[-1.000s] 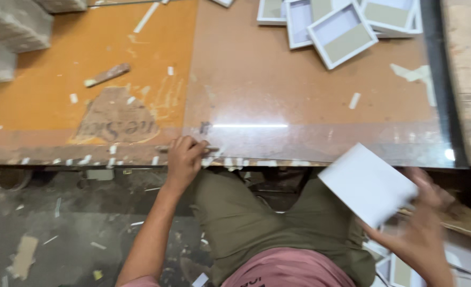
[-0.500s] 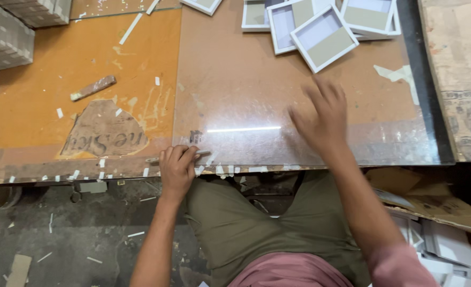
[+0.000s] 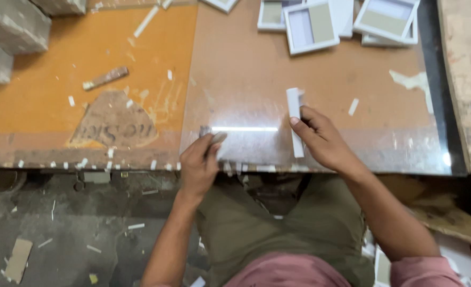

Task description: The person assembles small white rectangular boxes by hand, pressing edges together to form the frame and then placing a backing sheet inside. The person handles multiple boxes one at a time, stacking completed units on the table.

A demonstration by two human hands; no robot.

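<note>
- The right hand (image 3: pixel 323 139) pinches a narrow white card strip (image 3: pixel 295 119), fingers closed on its right edge, thumb near the middle. The strip stands on its long edge on the desk, running away from the person, so it seems held upright for steadiness rather than laid flat.
- The strip stands on the smooth brown glossy sheet (image 3: pixel 256 69) that covers the right part of the desk, a hard, even surface well suited to pressing or folding card. A bright bar of reflected light lies across the sheet between the two hands.
- The left hand (image 3: pixel 199 165) rests at the near edge of the desk, fingers curled shut around a small grey-tipped tool (image 3: pixel 217 138) whose end pokes out toward the strip. Its kind cannot be told. Held low at the edge, the hand looks braced, tool within reach of the strip.
- At the far side lie shallow white rectangular card trays with beige insides (image 3: pixel 310 26), some overlapping, set well apart from the hands so the middle stays open.
- The orange board (image 3: pixel 60 79) on the left carries white paper scraps, a torn brown patch and a small wooden stick (image 3: pixel 106 77), none close to either hand.
- Grey stacked blocks (image 3: pixel 6 26) sit at the far left corner.
</note>
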